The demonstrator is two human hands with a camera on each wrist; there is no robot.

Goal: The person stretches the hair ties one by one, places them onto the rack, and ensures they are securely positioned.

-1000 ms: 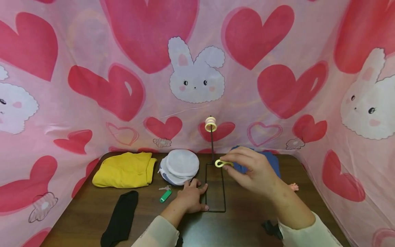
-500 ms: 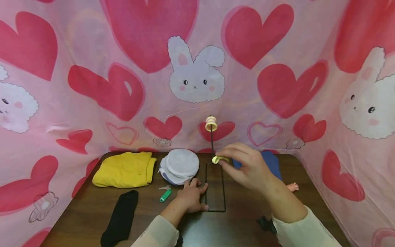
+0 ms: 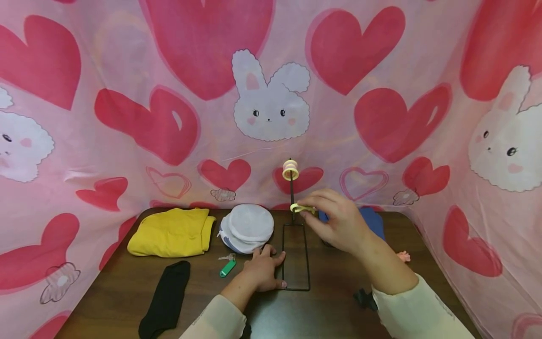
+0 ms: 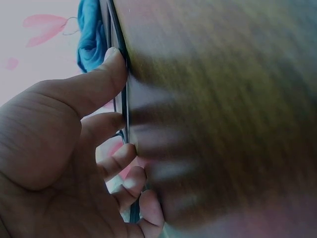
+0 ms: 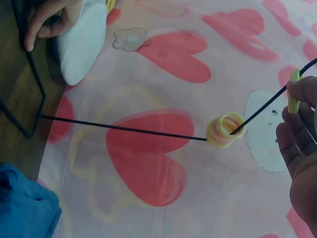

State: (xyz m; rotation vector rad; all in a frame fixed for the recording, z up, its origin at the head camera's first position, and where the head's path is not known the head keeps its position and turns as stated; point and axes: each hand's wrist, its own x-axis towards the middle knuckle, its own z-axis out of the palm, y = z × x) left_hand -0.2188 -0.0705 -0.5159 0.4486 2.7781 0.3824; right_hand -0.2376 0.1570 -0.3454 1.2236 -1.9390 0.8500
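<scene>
My right hand [image 3: 338, 221] pinches a yellow hair tie [image 3: 296, 207] between thumb and fingertips. In the right wrist view the hair tie [image 5: 294, 91] overlaps the free end of a thin black wire stand [image 5: 124, 128]. Several yellow and pink hair ties [image 3: 290, 170] hang bunched at the stand's bend, farther along the wire. Below, the stand's rectangular base [image 3: 307, 263] lies flat on the table. My left hand [image 3: 260, 273] rests spread over the base's left side, its thumb along the wire [image 4: 124, 74] in the left wrist view.
Behind the left hand sits a round white pouch [image 3: 250, 226], with a green-tagged key [image 3: 227, 267] before it. Left are folded yellow cloth [image 3: 171, 233] and a black sock [image 3: 167, 301]. A blue cloth [image 3: 372, 221], a pink item [image 3: 403, 256] and a dark item [image 3: 364, 299] lie right.
My right hand has moved up and slightly left, bringing the pinched hair tie to the wire in the head view. The left hand stays on the base.
</scene>
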